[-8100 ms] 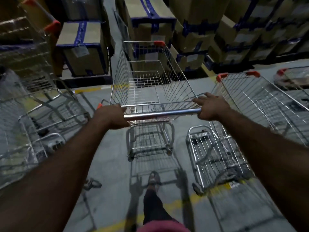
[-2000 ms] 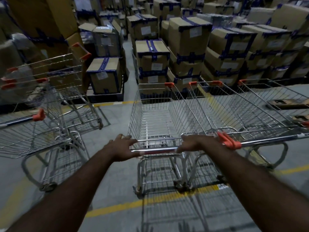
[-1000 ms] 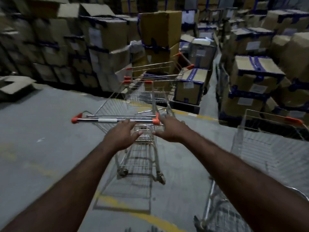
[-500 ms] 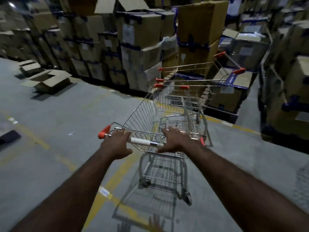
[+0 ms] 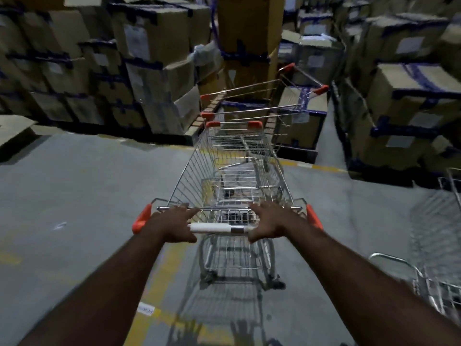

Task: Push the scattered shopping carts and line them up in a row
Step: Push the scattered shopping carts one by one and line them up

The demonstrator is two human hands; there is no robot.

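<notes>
Your left hand (image 5: 174, 224) and right hand (image 5: 270, 222) grip shopping cart (image 5: 237, 176) handle bar, apart. Since half second ago, cart swung straight, nose now meeting nested carts (image 5: 259, 101) by boxes (image 5: 159, 71).

Both hands on the handle (image 5: 219, 228) of a wire cart (image 5: 234, 171): left hand (image 5: 174, 227) at the left end, right hand (image 5: 270, 224) at the right, fingers over the bar. Cart points far, toward two more carts (image 5: 262, 106) by stacked boxes (image 5: 154, 63). Another cart (image 5: 439, 245) at near right. Yellow line (image 5: 159, 283) on grey floor (image 5: 74, 196).
</notes>
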